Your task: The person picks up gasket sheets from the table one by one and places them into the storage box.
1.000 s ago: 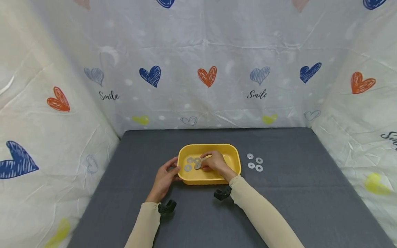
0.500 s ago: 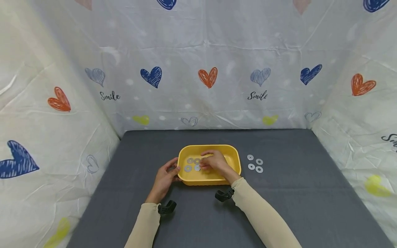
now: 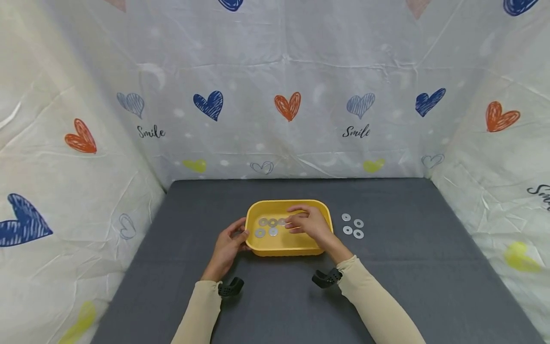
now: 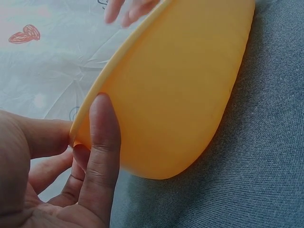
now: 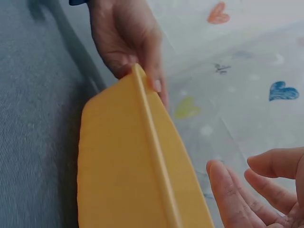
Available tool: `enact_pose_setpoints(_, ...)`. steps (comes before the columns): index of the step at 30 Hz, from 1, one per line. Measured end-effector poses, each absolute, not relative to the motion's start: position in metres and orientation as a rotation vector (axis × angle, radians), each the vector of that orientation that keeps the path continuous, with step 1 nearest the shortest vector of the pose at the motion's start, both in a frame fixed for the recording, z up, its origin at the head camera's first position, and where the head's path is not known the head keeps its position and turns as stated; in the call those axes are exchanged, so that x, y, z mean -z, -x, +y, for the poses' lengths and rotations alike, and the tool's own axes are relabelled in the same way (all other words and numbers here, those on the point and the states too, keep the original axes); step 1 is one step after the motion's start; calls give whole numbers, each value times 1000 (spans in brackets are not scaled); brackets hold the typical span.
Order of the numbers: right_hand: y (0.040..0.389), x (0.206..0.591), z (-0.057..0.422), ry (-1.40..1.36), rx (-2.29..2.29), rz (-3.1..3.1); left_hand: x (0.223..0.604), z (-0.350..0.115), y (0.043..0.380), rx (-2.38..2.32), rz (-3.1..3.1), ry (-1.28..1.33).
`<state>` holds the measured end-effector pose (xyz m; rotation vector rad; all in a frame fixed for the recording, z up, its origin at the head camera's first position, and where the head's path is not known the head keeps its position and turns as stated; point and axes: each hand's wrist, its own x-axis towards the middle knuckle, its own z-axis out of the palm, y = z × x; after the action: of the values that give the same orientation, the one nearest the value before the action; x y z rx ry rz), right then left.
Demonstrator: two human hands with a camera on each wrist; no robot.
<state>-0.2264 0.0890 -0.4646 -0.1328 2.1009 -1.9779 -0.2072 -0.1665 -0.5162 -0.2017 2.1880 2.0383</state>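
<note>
Below centre, the left hand [image 3: 226, 246] pinches the yellow tray [image 3: 283, 252] by its left rim, probably steadying it; the right hand [image 3: 317, 226], fingers parted and gripping nothing visible, hovers above. Washers [image 3: 273, 234] inside form rows; four loose washers [image 3: 358, 237] lie right.

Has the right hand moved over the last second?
Yes. Against the yellow tray, which sits where it did, the right hand has shifted rightward in the head view, towards the tray's right end.

The light looks soft, the wrist views seemingly hazy.
</note>
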Motion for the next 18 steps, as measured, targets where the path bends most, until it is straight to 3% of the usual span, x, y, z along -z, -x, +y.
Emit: enact_pose_setpoints(18, 206, 470, 157, 184, 1978, 2239, 520, -167, 209, -2038, 2192, 180)
